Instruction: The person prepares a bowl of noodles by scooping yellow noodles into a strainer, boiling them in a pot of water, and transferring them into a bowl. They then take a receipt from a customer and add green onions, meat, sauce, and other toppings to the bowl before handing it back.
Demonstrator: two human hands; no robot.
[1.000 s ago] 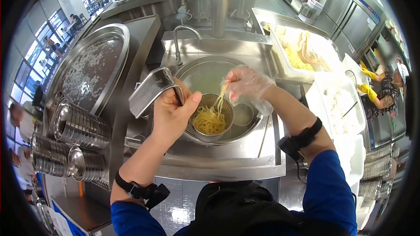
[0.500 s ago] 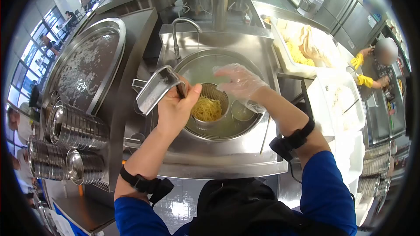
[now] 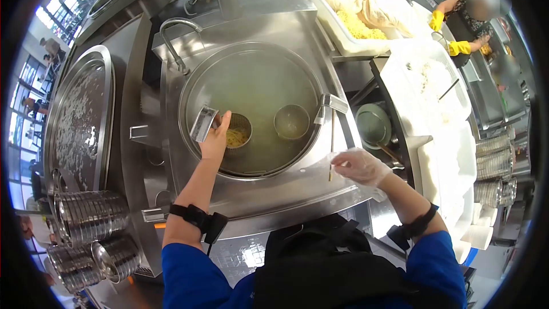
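Observation:
My bare left hand [image 3: 214, 137] grips the handle of a perforated metal strainer basket [image 3: 239, 123]. Yellow noodles [image 3: 235, 137] sit inside that basket, at the left front of a big round pot of cloudy, steaming water [image 3: 257, 74]. A second strainer basket [image 3: 291, 122] rests in the water to the right, its handle hooked over the rim. My right hand [image 3: 361, 167], in a clear plastic glove, is right of the pot with its fingertips closed round a long thin stick [image 3: 333, 137].
A faucet [image 3: 171, 43] arches at the pot's back left. Stacked metal bowls [image 3: 91, 214] stand front left, beside an oval vat [image 3: 83, 120]. A white tub of noodles [image 3: 349, 43] is back right. A co-worker's yellow-gloved hands [image 3: 459, 48] are far right.
The view has shifted. My right hand has moved from above the noodle basket to the stick at the pot's right. The noodle basket now sits farther left in the pot, still in my left hand.

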